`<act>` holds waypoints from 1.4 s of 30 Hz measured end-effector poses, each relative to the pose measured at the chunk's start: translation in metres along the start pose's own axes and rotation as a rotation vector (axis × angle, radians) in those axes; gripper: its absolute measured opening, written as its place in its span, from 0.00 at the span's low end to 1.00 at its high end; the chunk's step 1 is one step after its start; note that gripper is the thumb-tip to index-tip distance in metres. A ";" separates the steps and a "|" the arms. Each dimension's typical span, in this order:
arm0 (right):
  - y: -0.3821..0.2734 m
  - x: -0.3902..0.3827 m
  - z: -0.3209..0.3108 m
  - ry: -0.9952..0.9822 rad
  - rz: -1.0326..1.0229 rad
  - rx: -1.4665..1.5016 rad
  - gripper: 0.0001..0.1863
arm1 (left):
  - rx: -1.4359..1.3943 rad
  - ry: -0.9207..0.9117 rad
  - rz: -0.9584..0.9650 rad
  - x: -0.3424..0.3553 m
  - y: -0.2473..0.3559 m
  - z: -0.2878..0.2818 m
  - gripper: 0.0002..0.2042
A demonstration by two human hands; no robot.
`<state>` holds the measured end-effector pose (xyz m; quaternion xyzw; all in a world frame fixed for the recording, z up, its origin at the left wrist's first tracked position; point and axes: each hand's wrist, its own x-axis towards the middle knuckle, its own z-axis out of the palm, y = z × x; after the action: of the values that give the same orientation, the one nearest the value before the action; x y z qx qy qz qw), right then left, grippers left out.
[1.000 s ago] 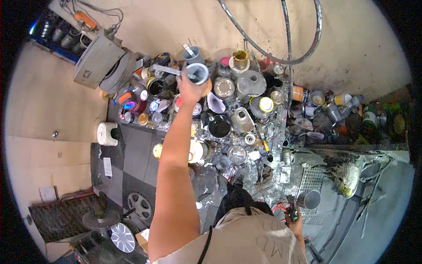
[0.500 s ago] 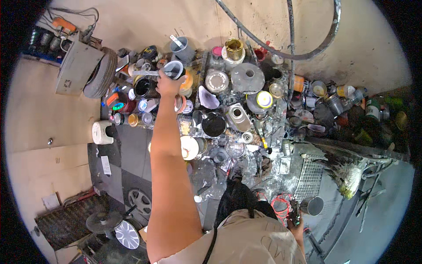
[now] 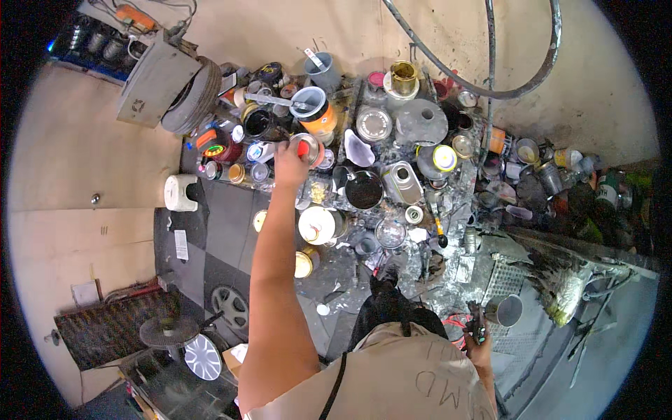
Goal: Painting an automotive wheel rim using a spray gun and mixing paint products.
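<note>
My left hand point(image 3: 290, 162) reaches over the bench, its fingers curled on a small red-and-silver can point(image 3: 308, 147). Just above it, a grey cup point(image 3: 308, 98) with a long flat stick point(image 3: 273, 99) lying across it rests on an orange can point(image 3: 320, 119). To the left of these is an open can of dark liquid point(image 3: 259, 122). Low at the right, my right hand point(image 3: 477, 344) is closed around a spray gun point(image 3: 477, 320) with a metal cup point(image 3: 508, 310) at its side.
Cans, jars and tools crowd the paint-spattered bench point(image 3: 458, 269). A hose loop point(image 3: 525, 87) hangs at the back right, above a cluttered shelf point(image 3: 581, 210). A tyre point(image 3: 189, 105), white stool point(image 3: 182, 193), fan point(image 3: 169, 330) and wheel cover point(image 3: 203, 357) are on the left.
My left hand has let go of the grey cup and stick, which now sit on the orange can, and has moved down to the red-and-silver can. My right hand still holds the spray gun.
</note>
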<state>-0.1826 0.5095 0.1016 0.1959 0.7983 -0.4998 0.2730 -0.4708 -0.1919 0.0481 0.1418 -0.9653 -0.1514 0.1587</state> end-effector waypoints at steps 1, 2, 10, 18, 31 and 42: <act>-0.003 0.000 0.001 -0.032 -0.064 -0.003 0.41 | 0.036 -0.010 -0.034 0.001 0.000 -0.002 0.22; -0.006 0.000 0.001 -0.031 -0.041 0.026 0.41 | 0.067 -0.050 -0.086 0.002 0.001 -0.002 0.21; -0.034 -0.016 0.006 0.013 0.142 0.101 0.25 | -0.051 -0.099 -0.349 0.011 0.002 -0.011 0.24; 0.009 -0.019 0.008 0.032 0.074 0.053 0.28 | 0.055 -0.105 0.050 0.000 0.007 -0.008 0.26; 0.020 -0.012 0.012 -0.012 -0.014 0.147 0.39 | 0.199 -0.278 -0.450 0.011 0.054 -0.032 0.30; 0.010 -0.015 0.015 0.022 0.070 0.053 0.37 | 0.123 -0.236 -0.419 0.001 0.029 -0.018 0.32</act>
<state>-0.1611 0.4993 0.0988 0.2361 0.7806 -0.5086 0.2762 -0.4720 -0.1704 0.0747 0.3297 -0.9341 -0.1373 0.0011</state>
